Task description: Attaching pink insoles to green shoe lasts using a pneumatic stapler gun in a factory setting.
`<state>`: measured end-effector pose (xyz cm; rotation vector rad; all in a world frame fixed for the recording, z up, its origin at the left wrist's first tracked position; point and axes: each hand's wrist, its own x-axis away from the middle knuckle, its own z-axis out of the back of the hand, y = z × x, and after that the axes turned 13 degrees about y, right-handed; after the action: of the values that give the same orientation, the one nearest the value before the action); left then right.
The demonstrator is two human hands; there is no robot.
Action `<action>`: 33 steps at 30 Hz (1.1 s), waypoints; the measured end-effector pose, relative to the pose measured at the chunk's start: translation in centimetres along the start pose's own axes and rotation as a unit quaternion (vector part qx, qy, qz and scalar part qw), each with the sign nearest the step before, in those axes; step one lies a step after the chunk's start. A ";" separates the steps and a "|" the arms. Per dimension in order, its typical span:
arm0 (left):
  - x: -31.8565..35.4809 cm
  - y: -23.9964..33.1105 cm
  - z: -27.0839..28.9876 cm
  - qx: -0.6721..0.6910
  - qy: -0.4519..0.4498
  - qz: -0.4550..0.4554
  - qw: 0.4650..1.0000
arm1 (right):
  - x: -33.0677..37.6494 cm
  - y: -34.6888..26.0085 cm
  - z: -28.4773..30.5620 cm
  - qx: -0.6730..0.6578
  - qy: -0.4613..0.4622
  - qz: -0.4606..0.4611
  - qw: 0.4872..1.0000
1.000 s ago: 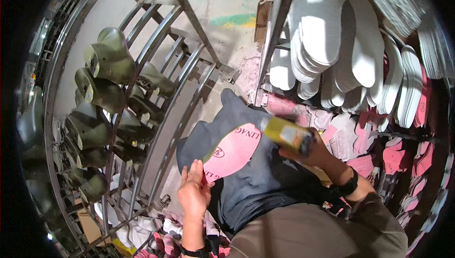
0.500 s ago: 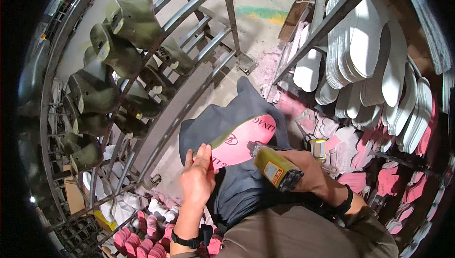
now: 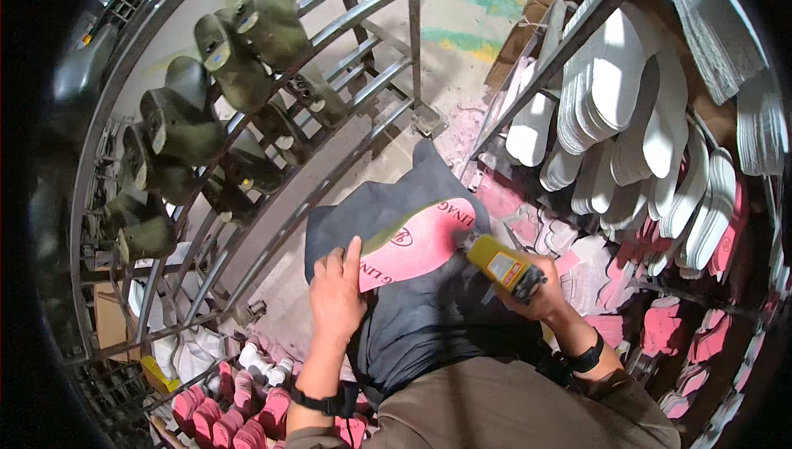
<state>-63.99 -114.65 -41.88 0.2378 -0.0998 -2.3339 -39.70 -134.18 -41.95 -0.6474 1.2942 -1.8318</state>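
A pink insole [image 3: 412,244] with dark printing lies over the dark cloth [image 3: 355,208] across my lap. My left hand [image 3: 337,292] grips its near left end, fingers bent at the edge. My right hand [image 3: 535,291] is wrapped round a yellow and black hand tool [image 3: 503,266] with a label on its side. The tool's small metal head is at the insole's right edge, close to the broad far end. Whether the head touches the edge cannot be made out. The fingers under the tool are partly hidden.
On my left a metal rack [image 3: 355,12] carries several olive-green boot-shaped pieces [image 3: 181,123]. Bundles of white insoles [image 3: 598,78] hang from a frame on the right. Pink insoles [image 3: 664,325] hang below them. More pink pieces [image 3: 235,416] stand at the lower left.
The tool in my right hand has moved away from the insole's middle toward the right edge near its broad end. My left hand has shifted slightly at the near end. The view has turned a little.
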 end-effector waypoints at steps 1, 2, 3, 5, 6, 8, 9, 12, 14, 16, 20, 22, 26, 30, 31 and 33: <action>-0.1 -0.3 -0.1 -0.003 0.008 0.008 1.000 | 0.3 0.3 0.2 -0.001 -0.006 0.010 1.000; -0.5 -0.7 0.2 0.034 0.001 0.024 0.999 | 0.5 0.7 0.5 0.057 -0.016 -0.061 0.996; -0.7 -1.2 0.6 0.070 -0.004 0.041 0.997 | 0.8 0.8 0.7 0.117 -0.025 -0.128 0.985; -0.4 -1.2 1.9 0.175 -0.075 0.125 0.974 | 1.2 -0.3 0.1 0.072 0.055 -0.078 0.993; 1.6 -2.5 -0.3 0.255 -0.051 0.147 0.954 | 1.4 0.1 -0.2 0.081 0.070 -0.066 0.992; 5.2 -3.7 -3.8 0.501 -0.058 0.192 0.842 | 2.7 2.5 -0.2 0.110 0.121 -0.080 0.983; 4.8 -2.3 -0.3 0.546 -0.184 0.337 0.745 | 3.3 4.3 -0.1 0.140 0.166 -0.114 0.969; 10.4 -1.9 -0.1 0.716 -0.026 0.378 0.586 | 2.5 3.9 -0.2 0.151 0.119 -0.131 0.973; 14.0 -2.9 0.9 0.747 0.046 0.384 0.541 | 2.0 4.5 -0.1 0.111 0.119 -0.182 0.970; 16.2 -4.4 1.8 0.797 0.163 0.370 0.449 | 1.1 4.4 -0.4 0.071 0.115 -0.190 0.972; 15.8 -9.5 4.0 0.826 0.334 0.279 0.359 | 0.5 4.4 -1.2 0.055 0.124 -0.224 0.965; 13.3 -13.4 5.3 0.774 0.420 0.287 0.377 | 0.4 4.1 -1.7 0.081 0.142 -0.243 0.956; 8.5 -21.7 9.6 0.825 0.363 0.276 0.335 | 1.2 6.8 -0.7 0.168 0.157 -0.198 0.953; 3.2 -26.5 11.1 0.891 0.273 0.211 0.294 | 1.6 3.4 -1.4 0.143 0.107 -0.185 0.966; 2.4 -27.7 10.8 0.918 0.241 0.181 0.256 | 1.6 3.6 -1.4 0.143 0.109 -0.181 0.967; 1.3 -29.6 10.8 0.915 0.221 0.197 0.272 | 2.2 5.5 -1.3 0.189 0.110 -0.176 0.960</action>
<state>-87.78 -94.90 -35.76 1.5975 -2.1775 -0.3256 -40.23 -136.28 -47.66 -0.4939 0.9616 -2.4227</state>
